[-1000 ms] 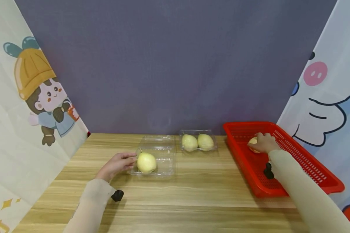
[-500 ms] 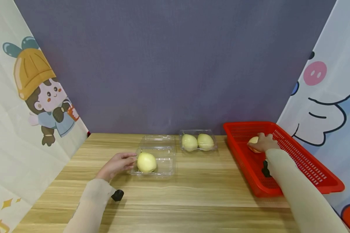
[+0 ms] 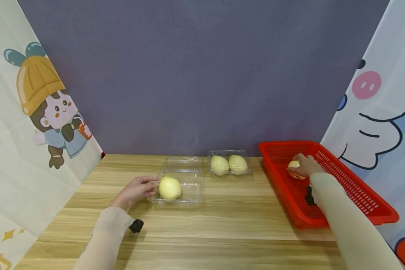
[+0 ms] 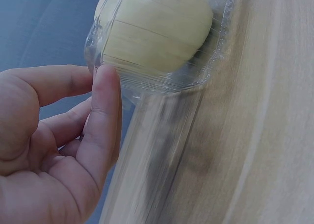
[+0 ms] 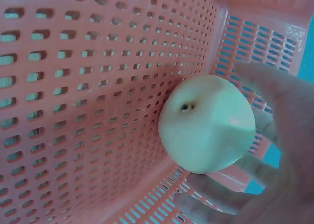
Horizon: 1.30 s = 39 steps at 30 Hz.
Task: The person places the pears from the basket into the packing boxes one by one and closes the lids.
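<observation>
Right hand [image 3: 307,167] at four o'clock in the head view, fingers round a pale-yellow rounded pear [image 5: 206,131] in the red perforated plastic basket [image 3: 278,191]; at seven, the left hand [image 3: 136,190] pinches the nine-o'clock edge of an open clear plastic box [image 3: 191,190], a second pale-yellow pear [image 3: 170,188] inside.

Four pale yellow fruits [image 3: 170,188] are showing: one is sitting in the first clear container [image 3: 191,190], two are sitting in the second clear container [image 3: 228,173], one is appearing inside the red basket [image 3: 294,195]; containers are numbering two, baskets one; two hands are showing, one left hand [image 3: 138,190] and one right hand [image 3: 308,166], with two sleeves [image 3: 104,232] and two black wrist pieces [image 3: 136,226]; one desk [image 3: 216,243] is bearing the containers and basket; three cloth backdrops [image 3: 202,75] are hanging round it, one plain, two printed; one hatted cartoon figure [image 3: 57,108] and one pink-nosed figure [image 3: 366,85] are decorating them.
</observation>
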{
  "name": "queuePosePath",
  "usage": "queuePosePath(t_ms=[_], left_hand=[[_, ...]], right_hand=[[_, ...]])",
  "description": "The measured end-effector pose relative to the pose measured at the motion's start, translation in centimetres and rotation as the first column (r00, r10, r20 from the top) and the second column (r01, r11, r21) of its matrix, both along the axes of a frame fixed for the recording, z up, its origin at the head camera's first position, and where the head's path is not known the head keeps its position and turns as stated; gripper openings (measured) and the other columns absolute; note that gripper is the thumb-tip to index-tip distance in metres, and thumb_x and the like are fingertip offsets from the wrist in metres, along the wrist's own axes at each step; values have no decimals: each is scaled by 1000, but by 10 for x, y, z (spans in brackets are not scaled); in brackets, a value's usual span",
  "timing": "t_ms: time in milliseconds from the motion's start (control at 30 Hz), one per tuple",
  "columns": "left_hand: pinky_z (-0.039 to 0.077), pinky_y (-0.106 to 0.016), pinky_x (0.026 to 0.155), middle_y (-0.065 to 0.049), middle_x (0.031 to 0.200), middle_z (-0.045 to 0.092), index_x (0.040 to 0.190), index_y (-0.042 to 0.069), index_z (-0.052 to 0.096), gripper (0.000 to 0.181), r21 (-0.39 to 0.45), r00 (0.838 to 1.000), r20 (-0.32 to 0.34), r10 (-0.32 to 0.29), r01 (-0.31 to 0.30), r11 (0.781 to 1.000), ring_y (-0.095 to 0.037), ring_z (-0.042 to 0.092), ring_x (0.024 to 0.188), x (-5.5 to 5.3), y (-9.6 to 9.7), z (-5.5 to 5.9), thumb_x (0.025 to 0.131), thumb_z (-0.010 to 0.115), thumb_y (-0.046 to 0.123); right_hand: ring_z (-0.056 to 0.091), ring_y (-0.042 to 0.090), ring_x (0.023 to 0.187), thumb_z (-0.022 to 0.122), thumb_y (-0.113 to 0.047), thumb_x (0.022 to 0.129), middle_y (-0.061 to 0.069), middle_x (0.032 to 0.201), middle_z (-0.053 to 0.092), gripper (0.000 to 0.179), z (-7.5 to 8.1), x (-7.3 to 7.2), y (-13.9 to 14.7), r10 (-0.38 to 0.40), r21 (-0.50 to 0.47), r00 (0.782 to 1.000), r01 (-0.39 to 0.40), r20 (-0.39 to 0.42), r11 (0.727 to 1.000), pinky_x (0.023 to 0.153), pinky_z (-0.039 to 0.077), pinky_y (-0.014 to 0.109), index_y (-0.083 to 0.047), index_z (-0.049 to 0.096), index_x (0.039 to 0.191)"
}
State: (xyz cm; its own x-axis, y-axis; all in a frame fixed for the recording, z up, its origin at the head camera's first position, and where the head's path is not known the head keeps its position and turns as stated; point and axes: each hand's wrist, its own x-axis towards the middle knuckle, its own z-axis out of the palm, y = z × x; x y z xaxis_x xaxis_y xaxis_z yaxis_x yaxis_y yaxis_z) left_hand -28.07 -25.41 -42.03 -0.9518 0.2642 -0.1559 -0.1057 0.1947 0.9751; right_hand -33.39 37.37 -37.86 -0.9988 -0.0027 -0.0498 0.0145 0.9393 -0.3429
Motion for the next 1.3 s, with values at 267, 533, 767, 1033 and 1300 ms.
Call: queuePosePath(t_ms=[267, 533, 767, 1033, 1300], left_hand=[[57, -24, 79, -12, 106, 64, 143, -17, 39, 51, -4, 1000, -3, -11, 11, 1000, -15, 63, 92, 0, 0, 1, 104, 56, 11], [57, -24, 80, -12, 108, 63, 143, -16, 40, 51, -10, 1000, 0, -5, 5, 1000, -15, 63, 93, 0, 0, 1, 104, 56, 11], [57, -26, 81, -13, 109, 63, 143, -15, 40, 51, -21, 1000, -6, -10, 10, 1000, -16, 63, 94, 1, 1, 2, 103, 57, 12], [57, -25, 79, -12, 106, 64, 142, -17, 41, 49, -17, 1000, -6, -1, 1, 1000, -17, 64, 93, 0, 0, 0, 103, 56, 10], [57, -24, 79, -11, 105, 63, 143, -17, 39, 50, -22, 1000, -10, -7, 7, 1000, -17, 63, 94, 0, 1, 1, 104, 55, 10]], right_hand=[[45, 49, 105, 76, -25, 78, 37, 121, 42, 62, -2, -2, 2, 82, -36, 997, -81, 15, 996, 86, 48, 62, 1, 53, 128], [43, 52, 109, 79, -23, 78, 39, 126, 41, 62, 3, 1, 1, 135, -56, 987, -130, 89, 990, 93, 44, 67, 2, 54, 129], [48, 43, 102, 81, -24, 81, 27, 111, 52, 60, 6, 6, -1, 191, -108, 970, -176, 153, 978, 87, 48, 57, 0, 52, 127], [50, 39, 100, 80, -22, 80, 20, 104, 55, 59, 8, 8, -3, 211, -127, 956, -188, 202, 974, 86, 49, 50, 0, 51, 127], [53, 35, 94, 78, -26, 80, 17, 98, 57, 56, 11, 12, -7, 228, -70, 939, -217, 256, 974, 80, 47, 45, -3, 50, 123]])
